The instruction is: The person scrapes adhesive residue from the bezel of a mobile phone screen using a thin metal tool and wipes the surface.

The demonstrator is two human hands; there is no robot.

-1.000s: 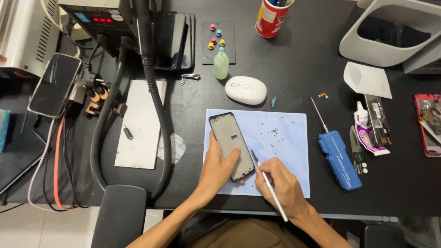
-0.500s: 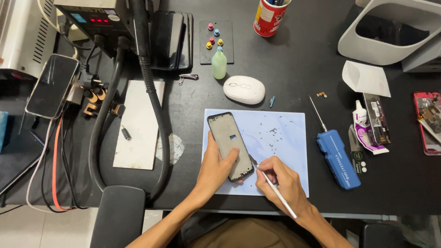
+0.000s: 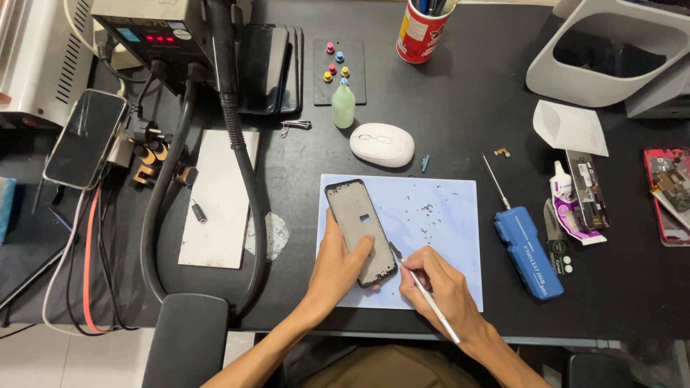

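Left hand [image 3: 343,264]: you've kept it pinning the dark rectangular phone frame [image 3: 361,231] on the pale blue mat [image 3: 438,237].
Right hand [image 3: 440,289]: gripping the thin metal scraper [image 3: 425,294], tip nudged closer to the frame's lower right edge.

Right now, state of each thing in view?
Phone frame: flat on blue mat, gutted, pinned by left hand.
Right hand: grips scraper, tip at frame's edge.
Station: powered, display lit.
Screwdriver: lying idle.
Mouse: untouched.
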